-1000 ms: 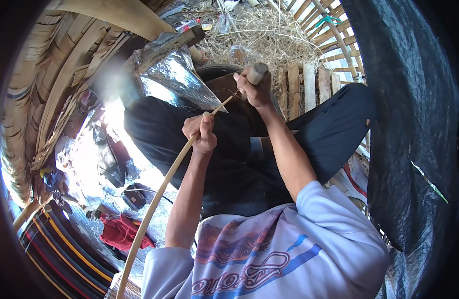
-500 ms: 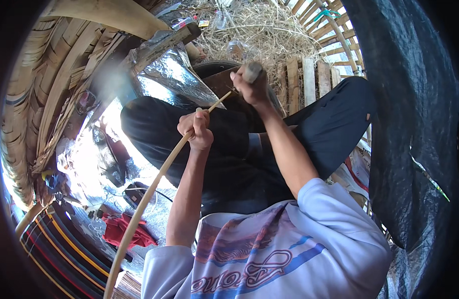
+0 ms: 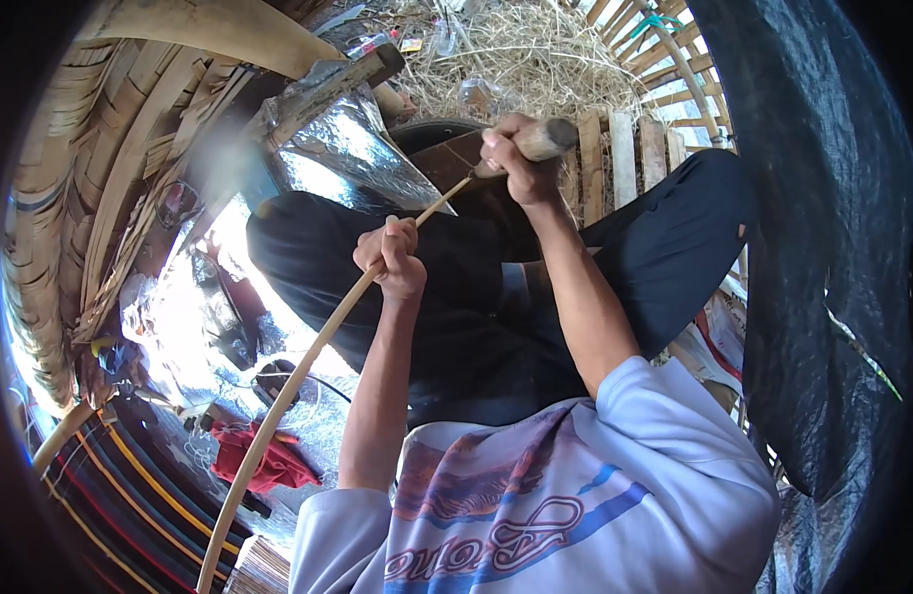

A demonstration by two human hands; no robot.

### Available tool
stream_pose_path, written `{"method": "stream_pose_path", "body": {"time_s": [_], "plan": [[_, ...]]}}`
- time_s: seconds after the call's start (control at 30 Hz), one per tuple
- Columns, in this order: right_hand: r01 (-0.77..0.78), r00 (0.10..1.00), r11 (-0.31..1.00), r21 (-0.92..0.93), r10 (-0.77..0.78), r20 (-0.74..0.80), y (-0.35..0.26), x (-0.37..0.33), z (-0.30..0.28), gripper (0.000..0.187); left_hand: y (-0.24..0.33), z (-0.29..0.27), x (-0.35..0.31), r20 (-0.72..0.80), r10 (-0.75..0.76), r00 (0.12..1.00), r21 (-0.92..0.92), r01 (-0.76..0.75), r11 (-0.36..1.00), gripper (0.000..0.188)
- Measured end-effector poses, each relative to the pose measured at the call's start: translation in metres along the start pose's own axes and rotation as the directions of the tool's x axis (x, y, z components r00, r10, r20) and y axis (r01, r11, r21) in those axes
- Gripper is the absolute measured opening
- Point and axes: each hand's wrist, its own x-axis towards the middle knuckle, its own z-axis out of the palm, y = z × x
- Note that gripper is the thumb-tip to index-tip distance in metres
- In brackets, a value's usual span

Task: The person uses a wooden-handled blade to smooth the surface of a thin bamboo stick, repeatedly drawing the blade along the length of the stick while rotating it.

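Note:
A long, thin, pale strip of bamboo or cane (image 3: 323, 337) runs from the lower left up past my left knee. My left hand (image 3: 391, 257) is closed round it near its upper end. My right hand (image 3: 524, 163) is closed on a wooden-handled tool (image 3: 546, 140), whose thick rounded butt points right. The tool's other end meets the strip's tip, just beyond my left fist; its working edge is too small and dark to make out. Below both hands are my crossed legs in dark trousers (image 3: 456, 327).
Dry straw (image 3: 536, 59) and wooden slats (image 3: 623, 163) lie beyond my legs. A dark round tub (image 3: 427, 131) sits just behind the hands. Woven bamboo panels (image 3: 110, 188) rise at left, a dark plastic sheet (image 3: 823, 238) hangs at right. A red cloth (image 3: 263, 457) lies lower left.
My right hand has moved a little to the right with the tool, and the handle has turned to point more rightward. My left hand keeps its hold on the strip.

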Motion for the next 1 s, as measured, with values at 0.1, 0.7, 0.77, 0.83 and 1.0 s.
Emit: {"method": "stream_pose_path", "body": {"time_s": [0.1, 0.7, 0.77, 0.83, 1.0], "plan": [[0.092, 0.995, 0.962, -0.256, -0.078, 0.063, 0.007, 0.002, 0.003, 0.015, -0.004, -0.001, -0.005, -0.035, -0.034, 0.999, 0.021, 0.035, 0.999, 0.046], [0.114, 0.992, 0.958, -0.264, -0.095, 0.083, 0.013, 0.002, 0.001, 0.022, -0.01, 0.004, 0.024, -0.172, -0.107, 0.979, -0.045, 0.101, 0.994, 0.045], [-0.016, 1.0, 0.999, -0.028, 0.016, -0.004, -0.004, 0.001, 0.005, 0.022, -0.009, -0.005, 0.023, -0.196, -0.154, 0.968, -0.095, 0.138, 0.986, 0.046], [0.043, 0.999, 0.999, 0.005, -0.043, -0.015, -0.012, 0.003, -0.001, 0.021, -0.006, -0.005, 0.026, -0.239, -0.174, 0.955, -0.102, 0.154, 0.983, 0.046], [0.034, 0.999, 0.982, -0.188, -0.035, -0.001, 0.007, 0.001, 0.007, 0.019, -0.013, 0.001, 0.04, -0.3, -0.201, 0.933, -0.073, 0.187, 0.98, 0.043]]}}
